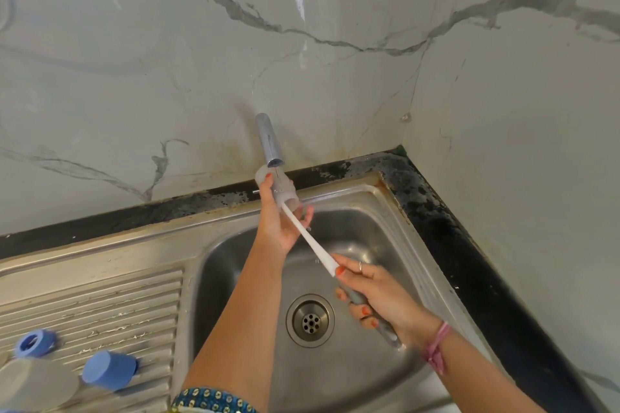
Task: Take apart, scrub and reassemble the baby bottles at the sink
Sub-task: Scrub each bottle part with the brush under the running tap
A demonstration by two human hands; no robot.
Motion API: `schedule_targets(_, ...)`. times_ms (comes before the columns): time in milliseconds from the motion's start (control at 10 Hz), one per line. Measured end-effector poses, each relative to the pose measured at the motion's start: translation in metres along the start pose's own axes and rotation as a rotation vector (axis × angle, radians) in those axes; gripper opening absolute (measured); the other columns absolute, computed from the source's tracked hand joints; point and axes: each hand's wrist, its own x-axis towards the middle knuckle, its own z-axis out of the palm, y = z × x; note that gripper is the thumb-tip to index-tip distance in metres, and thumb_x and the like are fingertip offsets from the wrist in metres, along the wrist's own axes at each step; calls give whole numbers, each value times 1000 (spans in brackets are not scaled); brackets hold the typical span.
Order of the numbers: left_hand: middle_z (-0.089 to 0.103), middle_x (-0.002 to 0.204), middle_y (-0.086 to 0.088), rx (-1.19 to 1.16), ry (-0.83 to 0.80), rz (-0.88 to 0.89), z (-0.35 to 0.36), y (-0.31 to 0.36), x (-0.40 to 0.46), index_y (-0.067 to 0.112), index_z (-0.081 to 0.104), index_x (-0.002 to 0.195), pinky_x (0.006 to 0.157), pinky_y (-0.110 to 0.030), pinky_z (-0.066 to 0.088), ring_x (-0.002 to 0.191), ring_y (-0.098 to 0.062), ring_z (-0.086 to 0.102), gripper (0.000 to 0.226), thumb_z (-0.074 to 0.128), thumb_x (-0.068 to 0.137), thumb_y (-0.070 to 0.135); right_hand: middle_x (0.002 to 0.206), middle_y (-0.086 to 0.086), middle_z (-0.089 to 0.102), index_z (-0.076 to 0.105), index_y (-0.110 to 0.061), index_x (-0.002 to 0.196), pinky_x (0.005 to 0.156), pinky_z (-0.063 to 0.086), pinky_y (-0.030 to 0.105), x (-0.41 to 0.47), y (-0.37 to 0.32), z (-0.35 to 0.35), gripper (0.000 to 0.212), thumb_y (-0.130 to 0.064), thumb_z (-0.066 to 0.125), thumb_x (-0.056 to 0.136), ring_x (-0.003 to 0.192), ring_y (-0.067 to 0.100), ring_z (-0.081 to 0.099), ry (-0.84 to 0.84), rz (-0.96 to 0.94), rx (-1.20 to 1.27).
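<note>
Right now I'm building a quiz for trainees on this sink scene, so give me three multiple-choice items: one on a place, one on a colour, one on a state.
1. Where is the clear bottle held?
A. Under the tap
B. Flat on the drainboard
C. Over the drain hole

2. What colour are the two caps on the drainboard?
A. Red
B. Blue
C. Green

3. What is the brush doing?
A. Lying in the basin
B. Hanging on the wall
C. Pushed into the bottle's mouth

Answers: 1 A, the left hand holds the bottle just below the spout. 2 B, both caps are blue. 3 C, the right hand grips the handle and the white stem enters the bottle opening.
</note>
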Motion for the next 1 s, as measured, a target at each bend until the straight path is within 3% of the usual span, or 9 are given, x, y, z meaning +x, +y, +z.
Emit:
schedule_targets(100,60,96,-5,185,195,92,-8,1,4,10,57,110,67,-26,55,81,-15,62,44,66,87,46,91,-4,52,32,-46,145,58,50,26,8,-9,-16,48,-28,42,102,65,10,54,297,-272,-1166)
schedule_targets(200,58,111,-10,380,305,205,-10,-10,6,12,38,136,76,-34,59,94,-23,63,50,57,95,33,98,2,40,22,-36,152,49,39,30,12,-10,-14,67,-12,47,94,58,17,41,544,-402,-1775)
schedule_targets(300,48,103,-3,360,332,239,-5,-7,8,39,19,142,70,-37,60,94,-26,59,53,47,99,28,103,2,44,30,-34,150,51,44,31,18,-9,-8,65,-10,49,93,58,17,44,490,-425,-1711)
schedule_targets(400,52,89,-10,216,296,51,-11,1,9,19,44,118,76,-46,56,74,-25,57,24,39,97,29,83,-10,51,43,-39,142,52,43,17,25,-9,-7,45,-26,46,99,59,6,52,221,-270,-1145)
schedule_targets(500,60,64,-8,16,203,-29,-31,-8,6,10,53,97,91,-49,49,57,-20,60,35,40,90,42,73,-4,58,55,-34,133,40,37,19,27,-8,-12,37,-22,51,98,45,4,43,17,14,-392)
schedule_targets(600,67,78,-8,-187,145,23,-38,-14,4,13,55,116,84,-49,55,64,-19,67,65,64,76,63,73,2,58,59,-26,124,35,30,15,19,-10,-13,29,-17,51,97,44,6,35,-162,246,232)
schedule_targets(700,67,104,-9,-68,121,38,-35,-9,4,20,53,122,77,-48,58,79,-19,72,77,75,63,64,75,-3,58,57,-33,131,37,34,18,18,-2,-6,35,-21,50,99,44,5,40,-30,86,-121)
schedule_targets(800,60,115,-12,237,300,43,-33,-3,6,19,47,128,70,-39,59,90,-24,67,65,75,78,49,96,-4,50,28,-41,148,54,50,29,18,10,-11,51,-26,40,101,58,12,52,338,-299,-1409)
schedule_targets(1000,54,105,-8,479,489,244,-18,-3,10,18,44,115,73,-37,54,87,-22,59,35,66,88,25,109,3,49,15,-32,154,62,48,31,17,10,1,57,-19,35,102,66,18,52,336,-334,-1601)
